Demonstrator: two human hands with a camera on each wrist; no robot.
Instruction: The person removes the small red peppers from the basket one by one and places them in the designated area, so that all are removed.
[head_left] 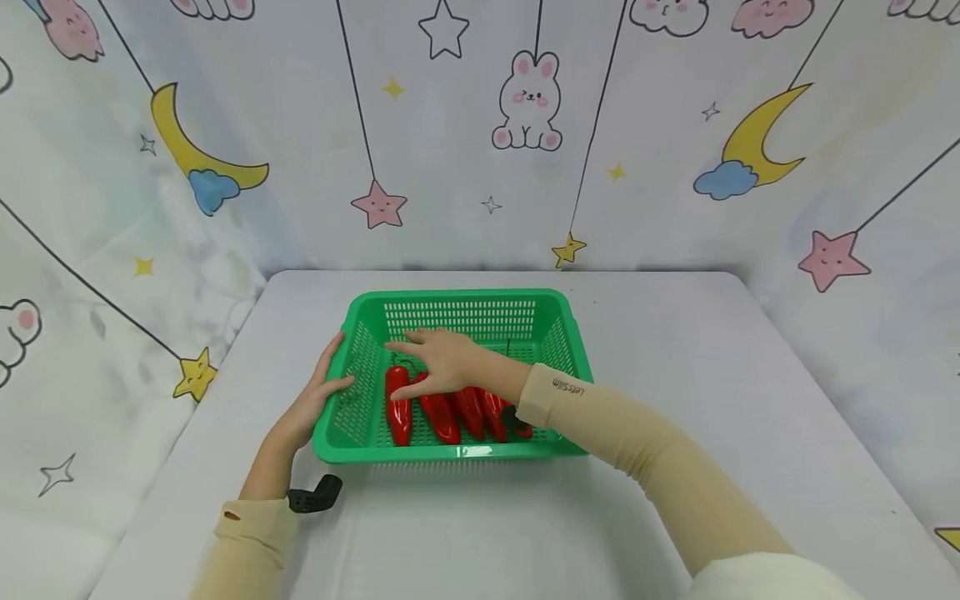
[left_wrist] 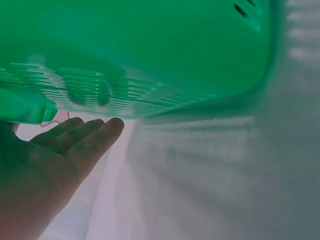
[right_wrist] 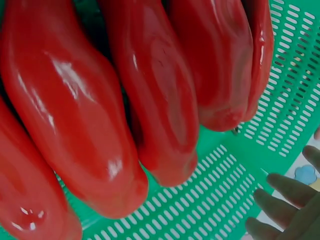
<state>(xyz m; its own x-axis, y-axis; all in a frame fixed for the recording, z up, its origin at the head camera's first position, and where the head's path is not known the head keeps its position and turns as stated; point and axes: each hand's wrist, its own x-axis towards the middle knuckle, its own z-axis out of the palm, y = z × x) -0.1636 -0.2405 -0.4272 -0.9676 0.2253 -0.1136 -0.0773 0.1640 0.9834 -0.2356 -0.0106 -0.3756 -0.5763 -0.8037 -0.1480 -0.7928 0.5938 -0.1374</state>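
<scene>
Several long, glossy red peppers (head_left: 438,417) lie side by side in the green slotted basket (head_left: 465,452), their stems pointing to its far side. My left hand (head_left: 309,404) grips the basket's left rim, thumb over the edge and fingers along the outside. In the left wrist view, that hand (left_wrist: 60,160) shows straight fingers close under the green wall. Above the peppers my right hand (head_left: 442,362) is spread, fingers pointing left, holding nothing. Large red peppers (right_wrist: 75,110) fill much of the right wrist view, with the right hand (right_wrist: 295,215) at its lower right corner.
The basket stands on a white table (head_left: 675,350) with rounded back corners. A white cloth backdrop (head_left: 465,133) printed with stars, moons and a rabbit hangs behind the table and at both sides. A black device (head_left: 315,494) sits at the left wrist.
</scene>
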